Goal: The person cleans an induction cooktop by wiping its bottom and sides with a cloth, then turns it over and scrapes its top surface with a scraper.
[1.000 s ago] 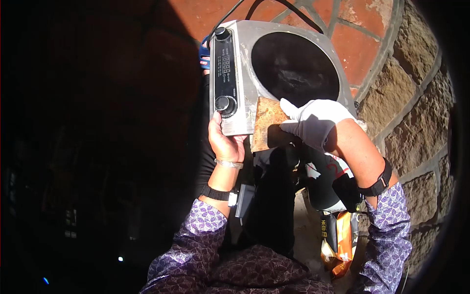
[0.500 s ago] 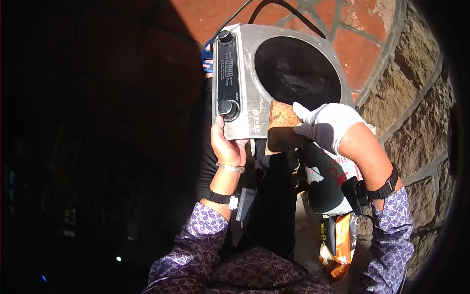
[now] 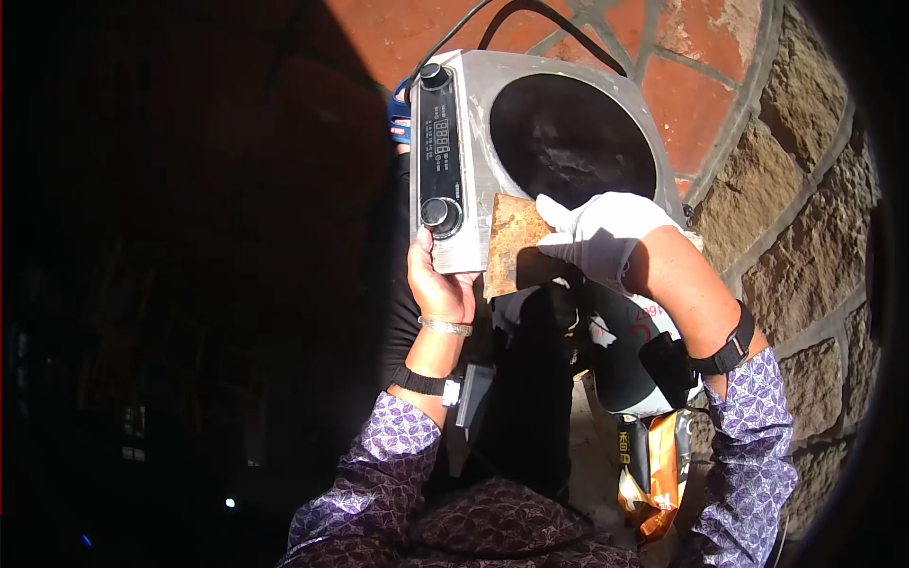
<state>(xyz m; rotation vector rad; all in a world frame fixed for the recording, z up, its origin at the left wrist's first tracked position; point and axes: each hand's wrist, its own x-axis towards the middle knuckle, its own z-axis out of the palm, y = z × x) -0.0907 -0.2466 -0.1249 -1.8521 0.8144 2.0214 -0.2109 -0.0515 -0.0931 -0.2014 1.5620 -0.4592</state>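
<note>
A metal cooker (image 3: pixel 479 175) with a round black plate (image 3: pixel 572 140) and a black control panel (image 3: pixel 439 156) lies tilted in front of me. My bare left hand (image 3: pixel 442 284) grips its lower left corner, thumb beside the lower knob (image 3: pixel 439 216). In a white glove, my right hand (image 3: pixel 598 237) pinches a rusty flat blade (image 3: pixel 512 237) between thumb and fingers. The blade lies over the cooker's lower edge, right of my left hand. Its lower part is in shadow, and the glove hides its right end.
Black cables (image 3: pixel 554 17) run from the cooker's top. Below my right hand stand a white printed container (image 3: pixel 653 402) and an orange and black packet (image 3: pixel 663 464). Red paving (image 3: pixel 686 104) and a stone border (image 3: pixel 805 246) lie to the right. A blue shoe (image 3: pixel 400 114) shows at upper left.
My right hand and the blade have moved left along the cooker's lower edge, closer to my left hand. My left hand keeps its hold, and the cooker has barely shifted.
</note>
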